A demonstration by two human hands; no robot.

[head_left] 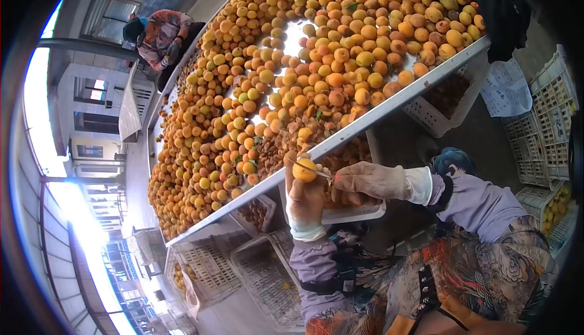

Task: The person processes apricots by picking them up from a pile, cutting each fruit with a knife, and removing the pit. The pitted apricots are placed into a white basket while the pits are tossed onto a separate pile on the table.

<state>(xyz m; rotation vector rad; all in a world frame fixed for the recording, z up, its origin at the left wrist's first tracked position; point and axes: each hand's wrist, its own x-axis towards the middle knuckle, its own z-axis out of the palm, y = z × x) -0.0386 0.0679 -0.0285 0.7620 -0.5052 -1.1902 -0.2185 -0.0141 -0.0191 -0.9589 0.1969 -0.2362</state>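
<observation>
My left hand [305,200], in a stained glove with a white cuff, grips a yellow-orange apricot [303,171] with the fingers wrapped round it. A small knife [316,171] is held in my right hand [368,179], also gloved. Its thin blade lies against the apricot. Both hands are just off the near edge of a long metal table [347,131] heaped with apricots [213,128]. Brown, split apricot pieces [292,131] lie by that edge. Below my hands stands a white crate [356,213] with more brown pieces inside.
Plastic crates [261,274] stand on the floor at lower left, and stacked crates [541,116] at right. Another crate of brown pieces [447,92] sits under the table. A co-worker [161,40] is at the table's far side. Dark cloth [502,19] hangs at the upper right corner.
</observation>
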